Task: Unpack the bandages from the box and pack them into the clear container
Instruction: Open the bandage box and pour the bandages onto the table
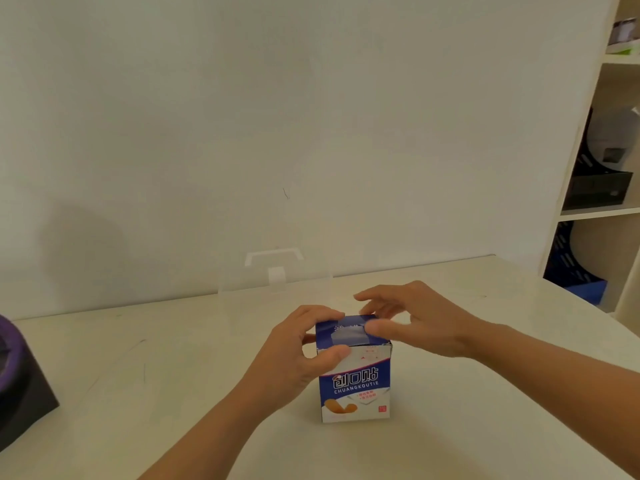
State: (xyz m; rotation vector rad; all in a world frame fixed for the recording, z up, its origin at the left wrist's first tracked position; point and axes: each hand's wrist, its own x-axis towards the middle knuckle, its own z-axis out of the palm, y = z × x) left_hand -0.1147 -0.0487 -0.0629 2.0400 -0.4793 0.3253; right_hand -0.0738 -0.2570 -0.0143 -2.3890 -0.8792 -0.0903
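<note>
A blue and white bandage box (pixel 356 389) stands upright on the white table, its top flap closed. My left hand (pixel 294 358) grips its upper left side, thumb on the front and fingers over the top edge. My right hand (pixel 412 320) hovers at the box's top right, thumb touching the top flap and fingers spread loosely above it. The clear container (pixel 273 282), with a white latch and handle, stands against the wall behind the box. No bandages show.
A dark box with a purple round object (pixel 14 375) sits at the table's left edge. A white shelf unit (pixel 595 213) holding dark items stands at the right. The white table (pixel 173 393) reaches to the wall.
</note>
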